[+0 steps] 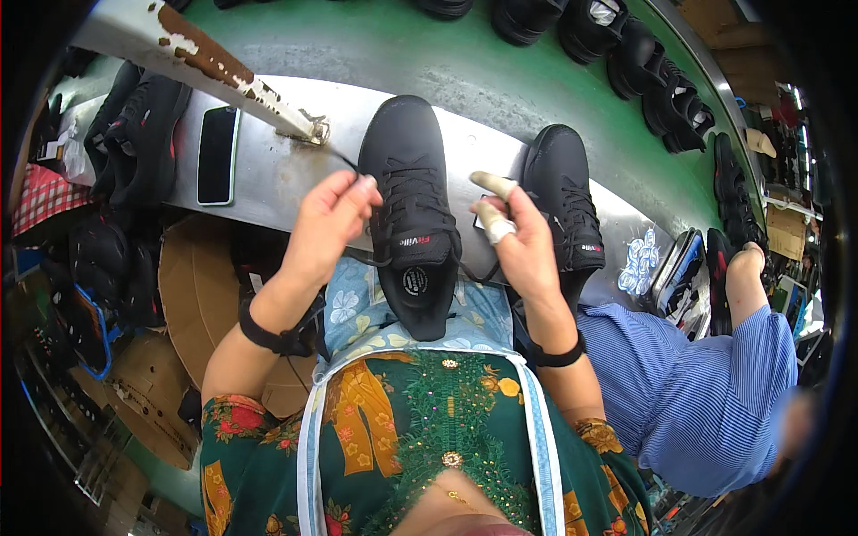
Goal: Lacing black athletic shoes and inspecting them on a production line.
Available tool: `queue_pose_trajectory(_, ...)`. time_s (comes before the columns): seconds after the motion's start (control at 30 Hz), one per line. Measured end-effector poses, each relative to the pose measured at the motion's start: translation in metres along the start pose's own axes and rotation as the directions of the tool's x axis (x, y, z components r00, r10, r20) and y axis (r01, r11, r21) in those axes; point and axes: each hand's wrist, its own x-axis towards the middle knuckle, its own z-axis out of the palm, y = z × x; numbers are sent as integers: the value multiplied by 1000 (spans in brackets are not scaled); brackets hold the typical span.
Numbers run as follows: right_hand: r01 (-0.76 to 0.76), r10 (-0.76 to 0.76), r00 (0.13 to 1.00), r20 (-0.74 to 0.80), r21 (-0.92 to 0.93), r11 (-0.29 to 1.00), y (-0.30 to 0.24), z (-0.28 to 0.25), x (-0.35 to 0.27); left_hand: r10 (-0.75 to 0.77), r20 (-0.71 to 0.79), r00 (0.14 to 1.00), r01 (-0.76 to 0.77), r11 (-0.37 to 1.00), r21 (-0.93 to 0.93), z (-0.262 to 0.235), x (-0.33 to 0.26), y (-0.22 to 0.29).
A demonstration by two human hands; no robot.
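A black lace-up shoe point(407, 143) lies in front of me, toe away, its heel end over my apron. My left hand point(335, 214) is at its left side, thumb and fingertips pinched on a black shoelace whose end sticks out beyond them. My right hand point(523, 237) is at its right, with pale coverings on thumb and index finger, whose tips stand apart. Another length of lace runs from the shoe up to this hand and seems held in it; the remaining fingers are partly hidden. A second black shoe point(561, 179) lies beyond my right hand.
The shoes rest on a metal ledge point(268, 179) with a phone point(217, 156) at left and a rusty, chipped post point(223, 71). A green surface point(357, 54) beyond bears several black shoes point(639, 58). A person in blue stripes point(688, 384) sits at right; cardboard point(201, 304) is at left.
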Motion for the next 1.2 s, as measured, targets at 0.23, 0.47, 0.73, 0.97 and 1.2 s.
queue_pose_trajectory(0.23, 53, 9, 981, 192, -315, 948, -21, 8, 14, 48, 173, 984, -117, 902, 416, 11, -18, 4)
queue_pose_trajectory(0.47, -185, 120, 947, 299, 197, 963, -2, 12, 22, -21, 198, 980, -69, 895, 441, 12, -23, 11)
queue_pose_trajectory(0.73, -124, 77, 930, 358, 110, 986, -13, 3, 20, -45, 312, 949, -107, 885, 453, 13, -22, 15)
queue_pose_trajectory(0.97, 159, -78, 964, 254, -316, 936, -35, 10, 23, 101, 297, 949, -222, 886, 406, 15, -19, 20)
queue_pose_trajectory(1.2, 138, 4, 933, 359, -368, 920, -35, 8, 34, -43, 313, 949, -57, 951, 304, 13, -18, 16)
